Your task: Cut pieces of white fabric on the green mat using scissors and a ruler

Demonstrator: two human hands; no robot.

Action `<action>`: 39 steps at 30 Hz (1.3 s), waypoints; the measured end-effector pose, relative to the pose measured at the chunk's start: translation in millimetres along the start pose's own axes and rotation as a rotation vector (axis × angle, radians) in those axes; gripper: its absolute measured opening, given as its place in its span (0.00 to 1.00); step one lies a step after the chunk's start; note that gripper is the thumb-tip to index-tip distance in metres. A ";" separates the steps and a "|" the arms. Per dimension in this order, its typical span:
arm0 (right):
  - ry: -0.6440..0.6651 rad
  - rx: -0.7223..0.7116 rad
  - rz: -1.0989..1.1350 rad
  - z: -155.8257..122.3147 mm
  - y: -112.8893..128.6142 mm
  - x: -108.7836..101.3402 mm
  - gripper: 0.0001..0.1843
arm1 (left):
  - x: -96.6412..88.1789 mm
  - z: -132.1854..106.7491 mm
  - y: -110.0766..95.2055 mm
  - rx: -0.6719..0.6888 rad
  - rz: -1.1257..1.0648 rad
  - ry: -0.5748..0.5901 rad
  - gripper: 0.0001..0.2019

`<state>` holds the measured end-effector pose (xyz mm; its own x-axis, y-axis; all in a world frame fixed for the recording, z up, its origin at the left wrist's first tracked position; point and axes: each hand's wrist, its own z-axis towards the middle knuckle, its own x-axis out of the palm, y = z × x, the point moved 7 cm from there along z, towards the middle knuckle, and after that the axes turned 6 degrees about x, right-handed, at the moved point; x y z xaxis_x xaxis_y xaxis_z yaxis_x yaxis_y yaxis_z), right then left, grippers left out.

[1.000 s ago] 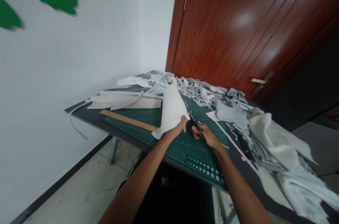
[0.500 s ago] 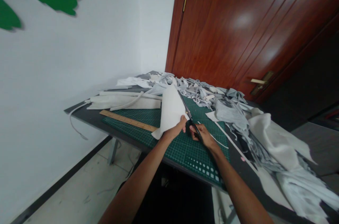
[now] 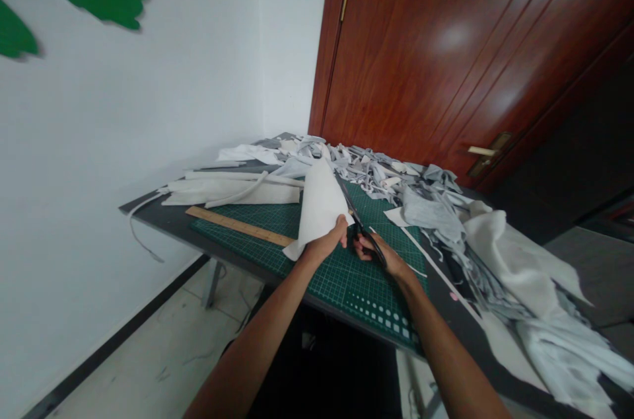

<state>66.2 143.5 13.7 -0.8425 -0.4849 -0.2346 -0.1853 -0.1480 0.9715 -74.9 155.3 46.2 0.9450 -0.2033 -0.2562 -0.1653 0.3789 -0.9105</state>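
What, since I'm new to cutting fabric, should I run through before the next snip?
1. Left hand grip on the white fabric sheet: ok, it holds the lower edge.
2. Right hand on the black-handled scissors: ok, closed around the handles.
3. Blades against the sheet's edge: ok, they run along its right side.
4. Left hand clear of the blades: cannot tell, it sits very close to them.
5. Green cutting mat under both hands: ok.
6. Blade sharpness: cannot tell from here.
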 end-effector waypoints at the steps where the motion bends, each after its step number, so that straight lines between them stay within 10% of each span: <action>1: 0.008 0.001 -0.001 -0.2 0.2 0.4 0.30 | -0.6 -0.1 -1.1 0.002 -0.004 -0.005 0.34; 39: -0.050 0.004 -0.107 -4.7 4.4 -1.0 0.34 | -5.0 1.1 0.6 0.009 -0.061 -0.048 0.33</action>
<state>68.6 139.3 18.0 -0.8417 -0.4233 -0.3352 -0.2778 -0.1928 0.9411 -79.4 157.6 47.3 0.9658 -0.1828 -0.1839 -0.1045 0.3749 -0.9212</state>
